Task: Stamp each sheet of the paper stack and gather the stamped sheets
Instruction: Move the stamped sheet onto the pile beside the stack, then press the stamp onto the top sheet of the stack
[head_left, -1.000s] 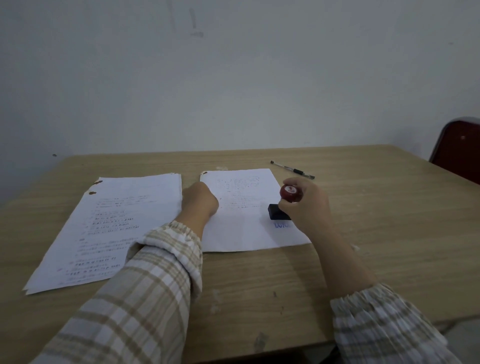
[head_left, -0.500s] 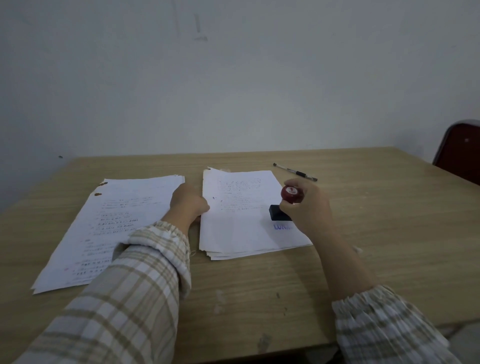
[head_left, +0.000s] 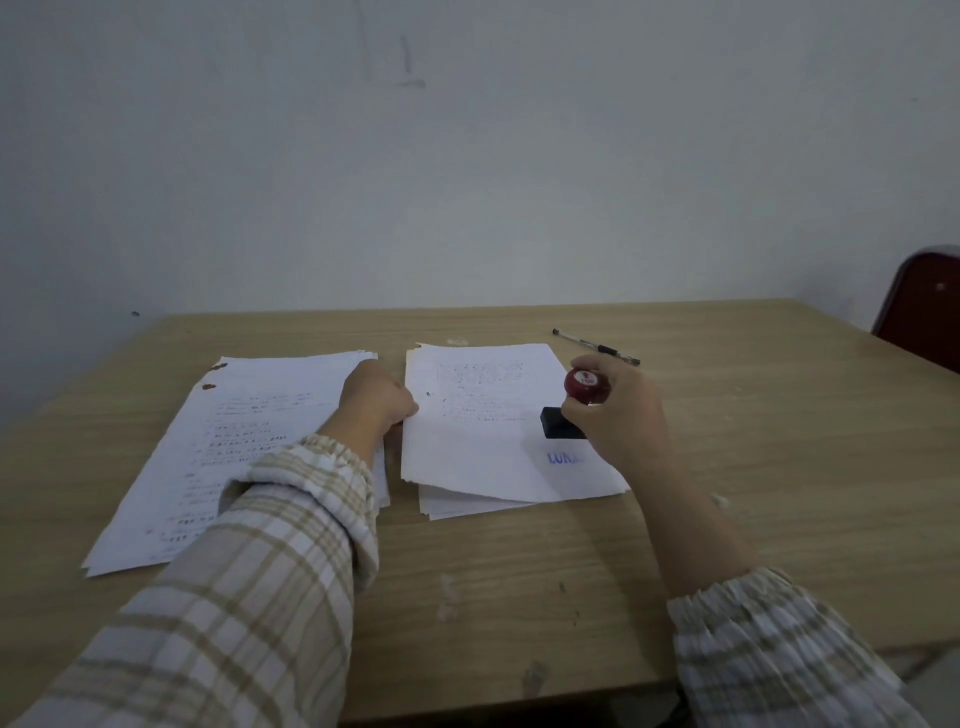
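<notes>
Taking the right-hand pile of paper (head_left: 483, 441) as the landmark: its top sheet (head_left: 467, 415) lies with its long axis running away from the person, and it is skewed a little against the sheets under it, whose corners stick out at the near edge. A blue stamp mark (head_left: 563, 458) already shows near that sheet's near right corner, so this sheet looks done and, judging by the task, the coming move is to carry it leftward onto the other pile (head_left: 244, 441), which lies just beside the landmark pile on its left, a narrow strip of table (head_left: 519, 597) between them.

The left hand (head_left: 376, 397) is the nearer one for that move. It sits at the landmark pile's left edge, its grip closed into a loose fist with the fingertips pinching or pressing the top sheet's left margin; whether the paper is truly caught between thumb and fingers cannot be told, since the knuckles hide it.

The right hand (head_left: 615, 415) is over the pile's right side, its grip wrapped fully round the stamp (head_left: 576, 402): the red knob shows above the fingers, the black base just beyond the blue mark, seemingly lifted clear of the paper, though contact cannot be ruled out.

A pen (head_left: 596, 347) lies beyond the pile's far right corner, apart from it
</notes>
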